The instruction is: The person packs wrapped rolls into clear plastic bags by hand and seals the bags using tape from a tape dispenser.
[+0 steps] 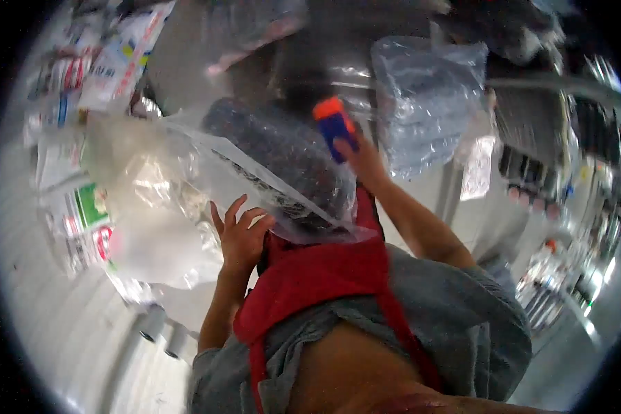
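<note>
A large clear plastic bag [290, 159] with dark contents lies in front of my body, its lower end against my red apron [317, 272]. My left hand [241, 234] is at the bag's left edge, fingers spread and slightly curled. In my right hand [362, 162], held over the bag's right side, is a blue and orange handheld tool [334, 130]. It has a bright orange end pointing away from me and a dark blue body under my fingers. Motion blur hides its finer details.
Another clear plastic-wrapped pack [424, 103] lies beyond my right hand. Crumpled clear plastic [152, 207] is to my left, beside printed packages [86, 207]. At the right, shelves hold dark goods [531, 176]. A white printed label [477, 169] hangs near them.
</note>
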`<control>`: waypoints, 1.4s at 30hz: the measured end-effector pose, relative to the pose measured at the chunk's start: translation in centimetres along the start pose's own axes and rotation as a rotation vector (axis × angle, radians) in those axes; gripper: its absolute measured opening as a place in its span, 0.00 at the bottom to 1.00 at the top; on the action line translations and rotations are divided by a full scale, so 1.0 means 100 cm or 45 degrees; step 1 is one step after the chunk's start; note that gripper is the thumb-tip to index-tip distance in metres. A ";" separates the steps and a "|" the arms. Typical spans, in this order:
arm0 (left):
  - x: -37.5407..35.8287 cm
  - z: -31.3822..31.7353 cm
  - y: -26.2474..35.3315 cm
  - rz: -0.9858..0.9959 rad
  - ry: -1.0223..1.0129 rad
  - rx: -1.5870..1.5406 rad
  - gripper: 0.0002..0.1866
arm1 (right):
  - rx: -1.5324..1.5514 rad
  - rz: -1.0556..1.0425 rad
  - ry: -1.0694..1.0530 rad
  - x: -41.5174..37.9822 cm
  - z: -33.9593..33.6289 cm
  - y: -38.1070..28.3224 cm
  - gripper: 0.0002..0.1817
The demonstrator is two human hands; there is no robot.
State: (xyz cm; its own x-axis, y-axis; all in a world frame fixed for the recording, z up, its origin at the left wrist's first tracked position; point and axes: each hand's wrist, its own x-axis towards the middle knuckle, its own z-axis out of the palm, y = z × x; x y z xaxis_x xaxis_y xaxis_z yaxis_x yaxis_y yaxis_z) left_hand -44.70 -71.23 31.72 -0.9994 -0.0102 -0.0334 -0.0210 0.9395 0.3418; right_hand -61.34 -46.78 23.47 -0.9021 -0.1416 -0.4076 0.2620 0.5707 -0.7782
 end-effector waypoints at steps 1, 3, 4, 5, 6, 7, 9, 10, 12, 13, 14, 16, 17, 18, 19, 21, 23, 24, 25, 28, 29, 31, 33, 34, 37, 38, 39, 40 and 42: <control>0.004 0.004 0.009 -0.007 0.009 0.027 0.02 | -0.119 -0.084 0.013 0.038 -0.005 0.010 0.31; 0.011 0.002 0.030 -0.110 0.013 0.040 0.03 | -0.118 -0.122 -0.010 0.120 -0.015 0.025 0.32; 0.012 0.000 0.046 -0.194 -0.021 0.091 0.03 | -0.022 -0.073 -0.029 0.159 -0.020 0.024 0.34; 0.014 -0.003 0.057 -0.317 0.008 0.005 0.05 | 0.001 -0.115 0.004 0.202 -0.019 0.034 0.35; 0.018 -0.005 0.064 -0.420 0.034 -0.090 0.06 | 0.022 -0.158 0.036 0.247 -0.018 0.043 0.36; 0.018 -0.003 0.075 -0.449 0.019 -0.152 0.10 | -0.154 -0.007 0.040 0.299 -0.014 0.062 0.34; 0.029 -0.006 0.092 -0.389 -0.082 -0.102 0.11 | -0.065 -0.226 0.235 0.379 0.001 0.102 0.28; 0.031 -0.002 0.100 -0.437 -0.092 -0.197 0.11 | -0.059 -0.223 0.204 0.425 0.003 0.134 0.28; 0.045 -0.001 0.124 -0.439 -0.142 -0.178 0.10 | -0.741 -0.627 0.170 0.477 0.002 0.194 0.25; 0.050 0.004 0.126 -0.464 -0.132 -0.185 0.14 | -0.964 -0.780 0.164 0.486 0.009 0.205 0.24; 0.058 0.009 0.129 -0.477 -0.103 -0.190 0.18 | -0.483 -0.809 0.043 0.499 0.012 0.207 0.22; 0.067 0.014 0.132 -0.440 -0.083 -0.152 0.18 | -0.209 -0.596 -0.074 0.426 -0.004 0.126 0.27; 0.072 0.015 0.131 -0.400 -0.056 -0.155 0.17 | -0.158 -0.585 -0.185 0.367 -0.011 0.069 0.30; 0.078 0.022 0.131 -0.362 -0.022 -0.140 0.16 | -0.143 -0.608 -0.348 0.305 -0.015 0.018 0.33; 0.087 0.020 0.128 -0.327 -0.031 -0.190 0.19 | -0.193 -0.661 -0.527 0.247 -0.018 -0.021 0.36; 0.091 0.014 0.110 -0.227 -0.017 -0.186 0.21 | -0.362 -0.771 -0.738 0.167 -0.004 -0.064 0.42; 0.090 0.004 0.091 -0.149 -0.071 -0.149 0.22 | -0.438 -0.866 -0.696 0.162 0.026 -0.033 0.37; 0.086 -0.001 0.076 -0.128 -0.083 -0.103 0.22 | -0.487 -0.889 -0.858 0.176 0.037 -0.022 0.31; 0.077 0.000 0.061 -0.109 -0.035 -0.025 0.21 | -0.575 -1.005 -0.807 0.186 0.022 -0.028 0.24; 0.040 -0.026 0.050 -0.359 -0.036 0.035 0.14 | -0.149 -0.590 -0.576 0.181 -0.078 -0.094 0.15; 0.018 -0.017 0.046 -0.451 -0.066 0.112 0.10 | -0.228 -0.542 -0.567 0.192 -0.095 -0.078 0.15; -0.015 0.000 0.035 -0.549 -0.086 -0.053 0.08 | -0.241 -0.113 -0.648 0.193 -0.124 -0.054 0.15; -0.037 0.031 0.029 -0.560 -0.211 -0.188 0.09 | -0.402 -0.232 -0.647 0.185 -0.123 -0.003 0.15; -0.037 0.037 0.029 -0.425 -0.336 -0.103 0.10 | -0.547 -0.338 -0.639 0.170 -0.119 0.007 0.15; -0.009 0.036 0.030 -0.603 -0.190 -0.124 0.22 | -0.303 -0.215 -0.646 0.140 -0.109 -0.012 0.13; 0.003 0.035 0.030 -0.599 0.181 -0.069 0.27 | -0.338 -0.223 -0.650 0.130 -0.104 -0.025 0.13; 0.023 0.035 0.033 -0.754 0.435 -0.171 0.29 | -0.435 -0.304 -0.679 0.120 -0.096 -0.036 0.13; 0.044 0.034 0.032 -0.896 0.695 -0.268 0.30 | -0.524 -0.391 -0.700 0.114 -0.090 -0.046 0.13; 0.068 0.050 0.016 -0.997 0.653 -0.329 0.31 | -0.678 -0.649 -0.606 0.110 -0.078 -0.042 0.14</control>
State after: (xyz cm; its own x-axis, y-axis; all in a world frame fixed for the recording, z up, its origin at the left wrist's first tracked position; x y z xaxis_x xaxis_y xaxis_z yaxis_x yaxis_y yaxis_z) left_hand -51.37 -68.06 27.33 -0.5892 -0.8062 0.0535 -0.6296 0.4995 0.5951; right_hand -74.98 -44.44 25.93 -0.5957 -0.7368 -0.3198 -0.4360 0.6310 -0.6417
